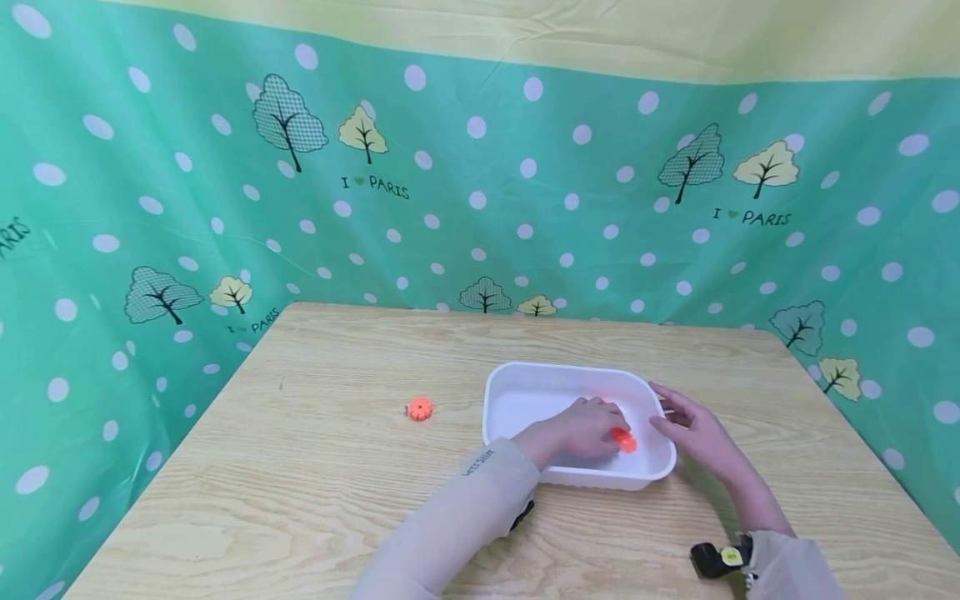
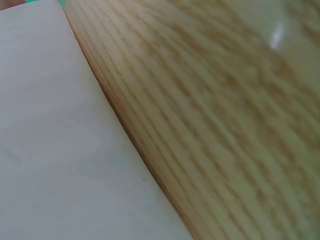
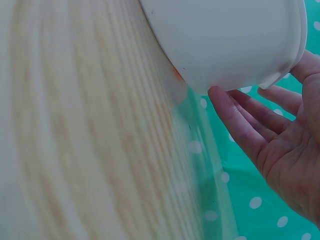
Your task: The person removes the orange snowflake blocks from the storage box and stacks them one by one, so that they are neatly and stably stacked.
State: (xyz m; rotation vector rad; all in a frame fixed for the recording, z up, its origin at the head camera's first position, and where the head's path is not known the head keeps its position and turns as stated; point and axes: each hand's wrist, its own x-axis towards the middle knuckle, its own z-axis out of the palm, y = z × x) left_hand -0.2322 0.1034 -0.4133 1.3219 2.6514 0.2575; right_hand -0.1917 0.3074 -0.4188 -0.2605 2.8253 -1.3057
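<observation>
A white plastic tub (image 1: 525, 404) stands on the wooden table, with orange pieces (image 1: 624, 440) in its right half. My left hand (image 1: 585, 429) reaches down inside it, fingers bent over the orange pieces; the fingertips are partly hidden, so I cannot tell whether they hold one. At the tub's right end, my right hand (image 1: 697, 429) grips the rim and wall with thumb and fingers. From the right wrist, the hand (image 3: 285, 140) shows its fingertips against the tub's outer wall (image 3: 225, 45). Only the tub's side (image 2: 75, 135) and tabletop fill the left wrist view.
A round, notched orange piece (image 1: 420, 408) lies on the table (image 1: 315, 467) left of the tub. Behind the table's far edge hangs a green dotted cloth (image 1: 450, 167). A black wrist device (image 1: 716, 560) sits at the right cuff.
</observation>
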